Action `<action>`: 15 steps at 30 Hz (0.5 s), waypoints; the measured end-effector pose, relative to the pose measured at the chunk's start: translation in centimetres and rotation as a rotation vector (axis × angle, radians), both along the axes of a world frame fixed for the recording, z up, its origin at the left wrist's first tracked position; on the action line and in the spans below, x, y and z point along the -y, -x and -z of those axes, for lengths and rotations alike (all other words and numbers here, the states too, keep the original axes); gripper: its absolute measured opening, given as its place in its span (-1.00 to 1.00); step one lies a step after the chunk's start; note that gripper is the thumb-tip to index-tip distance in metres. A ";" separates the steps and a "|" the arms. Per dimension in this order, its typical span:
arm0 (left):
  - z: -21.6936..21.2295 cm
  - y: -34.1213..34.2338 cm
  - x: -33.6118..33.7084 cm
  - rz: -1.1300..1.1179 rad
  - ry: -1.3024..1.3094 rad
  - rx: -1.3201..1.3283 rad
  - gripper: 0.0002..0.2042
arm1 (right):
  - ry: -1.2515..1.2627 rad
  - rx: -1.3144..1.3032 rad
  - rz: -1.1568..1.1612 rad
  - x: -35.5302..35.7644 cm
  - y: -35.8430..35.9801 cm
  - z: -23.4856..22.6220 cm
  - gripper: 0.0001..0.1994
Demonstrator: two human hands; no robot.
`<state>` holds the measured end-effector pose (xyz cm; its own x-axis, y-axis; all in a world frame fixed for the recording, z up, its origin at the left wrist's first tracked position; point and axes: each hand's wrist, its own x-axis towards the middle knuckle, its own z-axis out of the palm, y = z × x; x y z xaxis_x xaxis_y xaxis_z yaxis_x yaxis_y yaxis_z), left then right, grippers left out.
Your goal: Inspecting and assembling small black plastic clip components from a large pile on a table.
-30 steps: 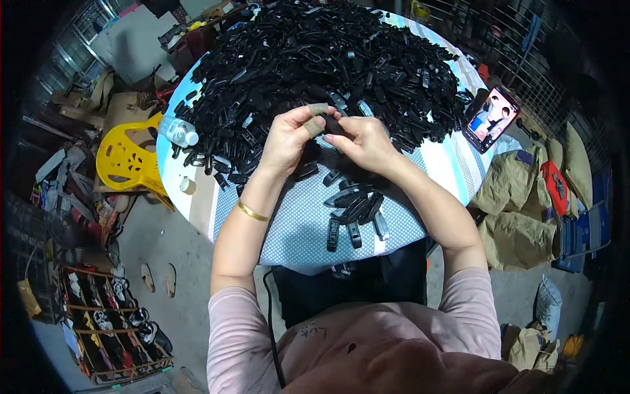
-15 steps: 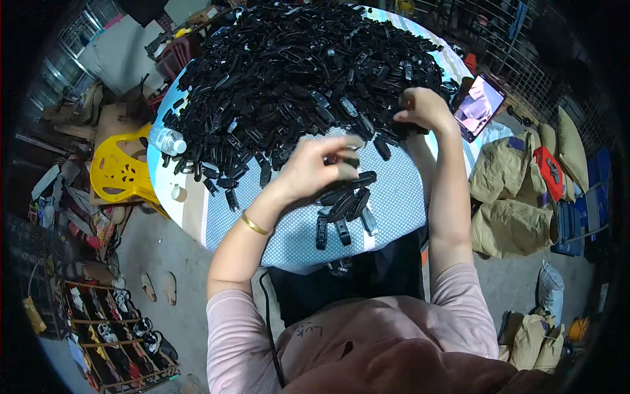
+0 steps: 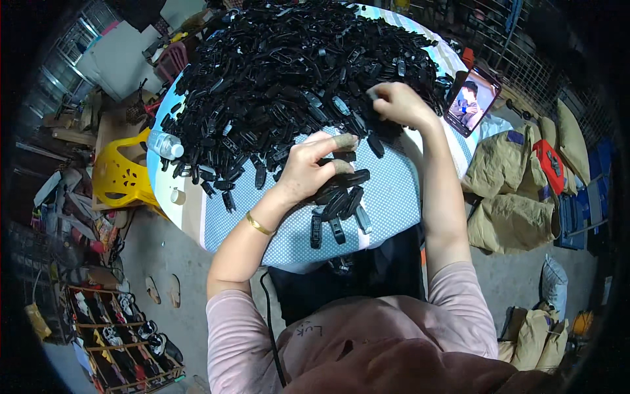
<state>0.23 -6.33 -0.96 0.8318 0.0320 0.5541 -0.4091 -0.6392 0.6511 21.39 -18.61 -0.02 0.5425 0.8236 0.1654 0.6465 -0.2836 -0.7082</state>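
The left hand (image 3: 314, 167) pinches a black clip (image 3: 346, 178) over the small stack (image 3: 338, 210) — the right hand (image 3: 396, 104) closes its fingers in the big pile (image 3: 289, 65).

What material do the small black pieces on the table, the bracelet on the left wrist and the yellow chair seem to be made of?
Black pieces: probably moulded plastic, with a smooth, slightly glossy finish that catches light.
Bracelet: looks like metal, thin, gold-coloured and shiny.
Yellow chair: likely moulded plastic, one even colour with cut-out slots.
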 end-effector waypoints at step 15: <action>1.9 -6.4 -2.3 -0.086 -0.688 -0.120 -0.80 | -0.344 0.239 0.122 -3.8 2.4 1.6 -0.75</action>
<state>6.66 -4.04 -2.88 0.8987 -0.2245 0.3768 -0.2895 -0.9490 0.1250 19.02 -14.80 -1.62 0.5456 0.6308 0.5517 0.7802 -0.1420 -0.6092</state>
